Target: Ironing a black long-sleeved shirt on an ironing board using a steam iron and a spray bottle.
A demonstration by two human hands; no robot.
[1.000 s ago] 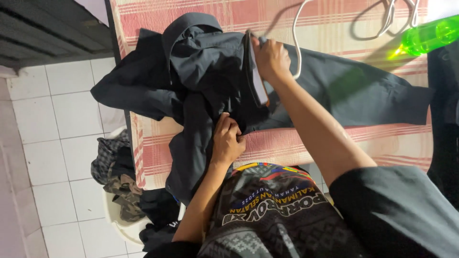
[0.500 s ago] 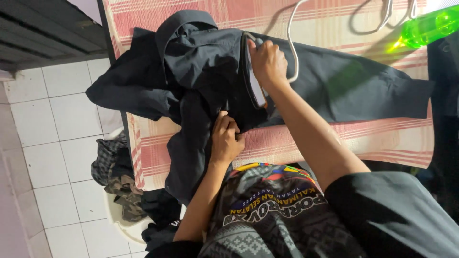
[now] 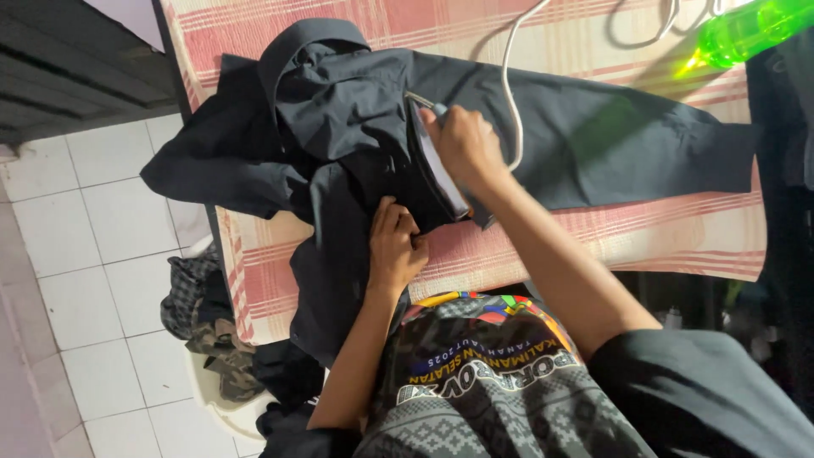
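Striped cloth [image 3: 644, 229] covers table; white floor tiles [image 3: 93, 254]; hands grasp iron [image 3: 437, 170] and dark shirt [image 3: 356, 127].

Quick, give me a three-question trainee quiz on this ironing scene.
1. True or false: the right hand grips the iron.
2. What does the left hand pinch? A) white cord B) dark shirt C) green bottle
3. The green bottle lies on the striped ____.

Key: 1 true. 2 B, the dark shirt. 3 cloth.
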